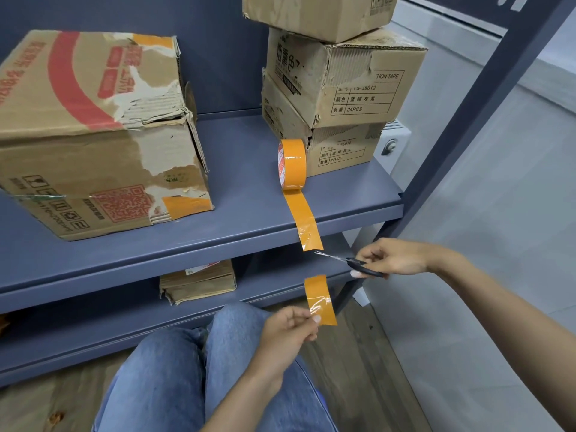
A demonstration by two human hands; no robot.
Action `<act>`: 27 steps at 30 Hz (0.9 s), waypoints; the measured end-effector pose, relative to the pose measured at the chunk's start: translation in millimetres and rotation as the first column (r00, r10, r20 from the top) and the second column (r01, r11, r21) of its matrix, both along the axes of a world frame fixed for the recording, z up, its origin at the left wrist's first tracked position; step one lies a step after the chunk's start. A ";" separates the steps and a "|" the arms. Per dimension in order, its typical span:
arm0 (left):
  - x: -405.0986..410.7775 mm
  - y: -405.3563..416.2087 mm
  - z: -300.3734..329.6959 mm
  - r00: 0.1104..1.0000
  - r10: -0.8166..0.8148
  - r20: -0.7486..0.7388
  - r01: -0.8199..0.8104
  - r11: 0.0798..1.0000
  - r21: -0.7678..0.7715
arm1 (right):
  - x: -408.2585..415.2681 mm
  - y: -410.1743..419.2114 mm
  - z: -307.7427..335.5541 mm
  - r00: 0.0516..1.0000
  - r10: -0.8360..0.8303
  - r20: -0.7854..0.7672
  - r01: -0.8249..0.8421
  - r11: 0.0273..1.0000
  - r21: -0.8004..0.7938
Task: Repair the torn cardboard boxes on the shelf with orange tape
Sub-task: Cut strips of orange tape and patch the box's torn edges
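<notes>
nearest the head camera are the person's knees in blue jeans (174, 369), bent over a wooden floor (358, 353). just above them the left hand (288, 333) pinches the lower part of a cut strip of orange tape (319, 299) between thumb and fingertips; the strip stands up from the grip, free of the roll. to the right, the right hand (394, 258) has its fingers curled round the black handles of a pair of scissors (346, 260), whose blades point left and reach just under the hanging tape end (307, 222). i cannot tell whether the blades are parted.

that hanging end runs from the tape roll (292, 163), which stands on its edge on the blue-grey shelf (243, 219), down over the shelf's front lip. the roll sits just beside the bottom box of a stack of three cardboard boxes (336, 76) at the right of the shelf; their corners are torn, with ragged corrugated layers showing. at the left of the same shelf lies a large torn box (93, 135) with red print, a ripped top edge, and orange patches on its top corner and lower front corner. on the lower shelf (124, 332) a small flattened box (198, 280) rests near the back.
</notes>
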State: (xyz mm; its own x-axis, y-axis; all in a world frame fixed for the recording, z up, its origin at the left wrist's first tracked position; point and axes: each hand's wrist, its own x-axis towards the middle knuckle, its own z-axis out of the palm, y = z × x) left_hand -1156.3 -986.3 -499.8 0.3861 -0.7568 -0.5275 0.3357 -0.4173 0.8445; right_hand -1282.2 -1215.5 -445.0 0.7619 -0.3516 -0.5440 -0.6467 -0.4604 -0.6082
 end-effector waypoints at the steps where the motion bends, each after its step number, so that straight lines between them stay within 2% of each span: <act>1: 3.4 0.3 1.1 1.000 0.001 0.016 -0.001 1.000 -0.011 | -2.3 0.7 3.3 1.000 -0.003 0.003 0.003 1.000 -0.009; 4: 14.3 -1.4 11.2 0.997 -0.009 0.074 0.013 0.998 -0.062 | -9.1 1.0 18.3 0.998 -0.001 0.063 0.010 0.990 -0.140; 6: 18.5 -3.1 19.5 0.996 0.022 0.084 -0.014 0.996 -0.092 | -11.2 1.0 28.7 0.990 -0.040 0.134 0.073 0.966 -0.249; 8: 19.8 -4.6 26.2 0.995 0.047 0.091 -0.036 0.993 -0.113 | -8.5 -0.2 37.6 0.977 -0.094 0.191 0.160 0.916 -0.368; 12: 19.6 -6.5 33.8 0.994 0.068 0.091 -0.054 0.988 -0.146 | 8.9 -4.0 49.3 0.926 -0.239 0.292 0.362 0.781 -0.508; 17: 26.6 -8.2 45.8 0.991 0.088 0.105 -0.065 0.976 -0.209 | 35.4 -16.1 52.2 0.902 -0.311 0.301 0.432 0.651 -0.624; 21: 35.7 -11.1 56.3 0.988 0.129 0.086 -0.104 0.963 -0.247 | 50.3 -26.4 51.2 0.927 -0.328 0.182 0.360 0.644 -0.675; 27: 44.5 -14.3 67.7 0.982 0.172 0.084 -0.142 0.950 -0.279 | 58.2 -31.8 56.8 0.947 -0.308 0.090 0.292 0.714 -0.636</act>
State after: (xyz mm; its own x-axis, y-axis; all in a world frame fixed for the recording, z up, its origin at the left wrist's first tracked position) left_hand -1111.8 -1000.5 -432.1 0.5540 -0.7904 -0.2613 0.2810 -0.1178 0.9524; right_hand -1223.9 -1247.2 -388.2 0.5472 -0.8277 -0.1246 -0.8272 -0.5122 -0.2310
